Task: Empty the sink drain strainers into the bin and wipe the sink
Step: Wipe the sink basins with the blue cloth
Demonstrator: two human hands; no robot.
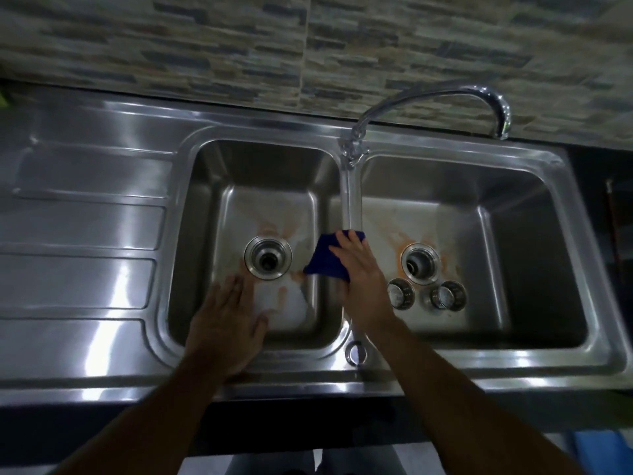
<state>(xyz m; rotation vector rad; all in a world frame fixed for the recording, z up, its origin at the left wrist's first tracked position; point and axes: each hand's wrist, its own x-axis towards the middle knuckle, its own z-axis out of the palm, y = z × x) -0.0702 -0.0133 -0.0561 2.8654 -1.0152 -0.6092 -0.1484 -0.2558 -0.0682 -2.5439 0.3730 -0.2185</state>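
A steel double sink (pixel 346 197) fills the view. My right hand (pixel 359 269) presses a dark blue cloth (pixel 325 260) against the right inner wall of the left basin (pixel 205 234). My left hand (pixel 227 323) rests flat with fingers spread on that basin's front edge. The left drain (pixel 268 257) is an open hole with orange stains around it. The right basin (pixel 513 269) also has an open drain (pixel 420 262) ringed by orange stains. Two metal drain strainers (pixel 400 293) (pixel 448 295) lie on the right basin's floor just in front of that drain.
A curved chrome tap (pixel 445 94) rises from the divider and swings out over the right basin. A ribbed steel draining board (pixel 85 241) lies to the left. A stone-pattern tiled wall (pixel 308 46) stands behind. A small round hole (pixel 355 351) sits in the front rim.
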